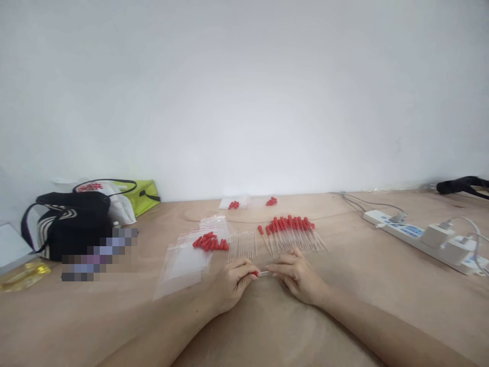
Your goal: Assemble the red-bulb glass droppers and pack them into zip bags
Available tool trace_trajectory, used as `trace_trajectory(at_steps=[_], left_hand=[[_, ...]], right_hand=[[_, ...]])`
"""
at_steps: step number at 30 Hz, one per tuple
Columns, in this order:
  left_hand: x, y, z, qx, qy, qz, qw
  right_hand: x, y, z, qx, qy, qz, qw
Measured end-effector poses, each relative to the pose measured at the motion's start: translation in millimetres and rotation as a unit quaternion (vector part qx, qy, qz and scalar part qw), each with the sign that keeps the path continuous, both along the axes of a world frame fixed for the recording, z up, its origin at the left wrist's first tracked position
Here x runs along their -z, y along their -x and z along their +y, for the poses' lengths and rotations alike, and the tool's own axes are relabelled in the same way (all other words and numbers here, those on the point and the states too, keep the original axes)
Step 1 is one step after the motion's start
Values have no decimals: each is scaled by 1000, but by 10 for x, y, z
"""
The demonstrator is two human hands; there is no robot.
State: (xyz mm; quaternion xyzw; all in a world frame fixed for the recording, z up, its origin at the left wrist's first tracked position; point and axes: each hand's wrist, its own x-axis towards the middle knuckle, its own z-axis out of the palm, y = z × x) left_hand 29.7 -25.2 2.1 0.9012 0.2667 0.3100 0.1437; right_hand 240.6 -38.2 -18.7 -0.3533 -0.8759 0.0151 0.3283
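My left hand (232,284) is closed on a red rubber bulb (255,273), pinched between thumb and forefinger. From the bulb a thin glass dropper tube (264,273) runs to my right hand (300,279), whose fingers are closed on its other end. How deep the tube sits in the bulb is hidden by my fingers. Just beyond my left hand lies a row of bare glass tubes (242,244), beside a pile of loose red bulbs (210,241) on transparent zip bags (183,267). Several droppers with red bulbs fitted (292,232) lie fanned out beyond my right hand.
Two small groups of red bulbs, left (234,205) and right (271,201), lie near the wall. A white power strip (412,237) with plugs and cables is at right. A black bag (76,219), a green bag (143,196) and yellow tape (26,276) sit at left.
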Motion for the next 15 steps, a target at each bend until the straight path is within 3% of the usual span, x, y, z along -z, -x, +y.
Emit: trace_trajectory(at_steps=[7, 15], left_hand=[[9, 13, -16, 13, -27, 43, 999], [52, 24, -15, -22, -79, 69, 994]], right_hand=[[-7, 10, -34, 27, -41, -44, 998], [10, 133, -123, 49, -9, -23, 999]])
